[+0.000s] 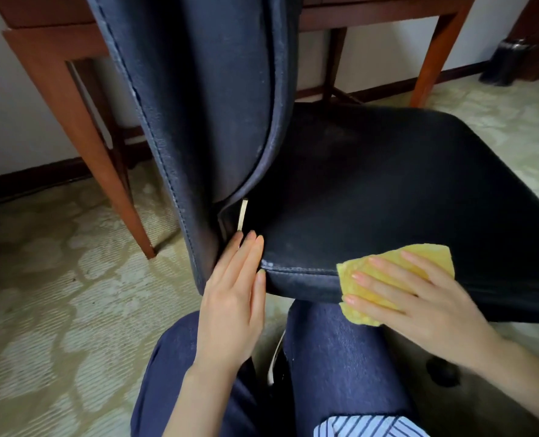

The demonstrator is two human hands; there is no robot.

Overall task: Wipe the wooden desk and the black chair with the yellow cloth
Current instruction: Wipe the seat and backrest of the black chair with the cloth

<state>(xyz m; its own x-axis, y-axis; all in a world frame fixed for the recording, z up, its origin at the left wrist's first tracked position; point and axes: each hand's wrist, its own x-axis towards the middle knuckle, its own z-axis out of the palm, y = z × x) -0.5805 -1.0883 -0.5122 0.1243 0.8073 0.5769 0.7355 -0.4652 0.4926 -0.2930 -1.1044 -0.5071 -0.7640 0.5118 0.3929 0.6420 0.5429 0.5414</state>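
The black chair (372, 190) fills the middle of the view, its backrest rising at the left and its seat spreading to the right. My right hand (419, 298) lies flat with straight fingers on the yellow cloth (432, 257), pressing it onto the near edge of the seat. My left hand (233, 298) rests with straight fingers against the seat's near left corner, where seat and backrest meet. The wooden desk (72, 99) stands behind the chair; only its legs and lower frame show.
Pale patterned carpet (56, 310) covers the floor. My knees in dark blue trousers (334, 367) are right below the seat edge. A black bin (508, 61) stands by the wall at the far right. A dark skirting board runs along the white wall.
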